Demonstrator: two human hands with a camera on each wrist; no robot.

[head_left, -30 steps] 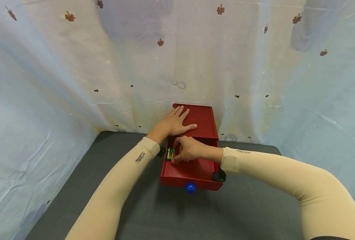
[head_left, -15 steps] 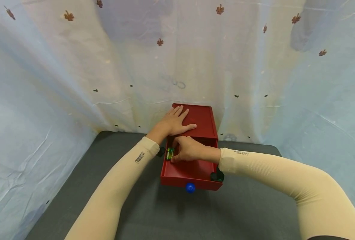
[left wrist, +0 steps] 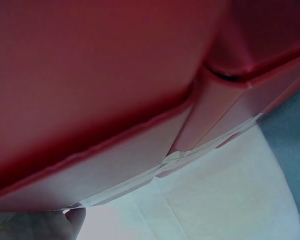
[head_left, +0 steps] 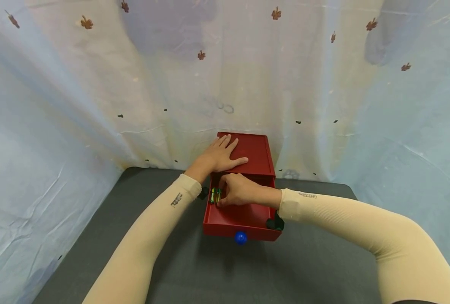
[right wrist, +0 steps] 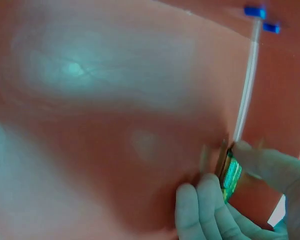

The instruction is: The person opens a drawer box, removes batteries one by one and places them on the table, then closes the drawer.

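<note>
**While left hand [head_left: 222, 156] rests on red cabinet [head_left: 253, 150], right hand [head_left: 241, 190] pinches green-and-gold battery [head_left: 218, 195]**

Left hand: palm down, fingers spread on the cabinet top, gripping nothing; probably there to keep the body from shifting. Right hand: down inside the pulled-out drawer [head_left: 244, 217], thumb at one end of the battery, finger at the other. Looks like an end-to-end pinch, likely because the neighbouring cell leaves little room at the side. Can't tell whether the battery touches the drawer floor.

Second battery [head_left: 212, 196] lies parallel, just beside it, near the drawer's left wall. Drawer juts toward the person, presumably so fingers can get in from above; blue knob [head_left: 241, 238] on its front, untouched. Cabinet sits on the dark table [head_left: 297, 270], back end near the patterned curtain [head_left: 304, 84]. Left wrist view: mostly red panels.
</note>
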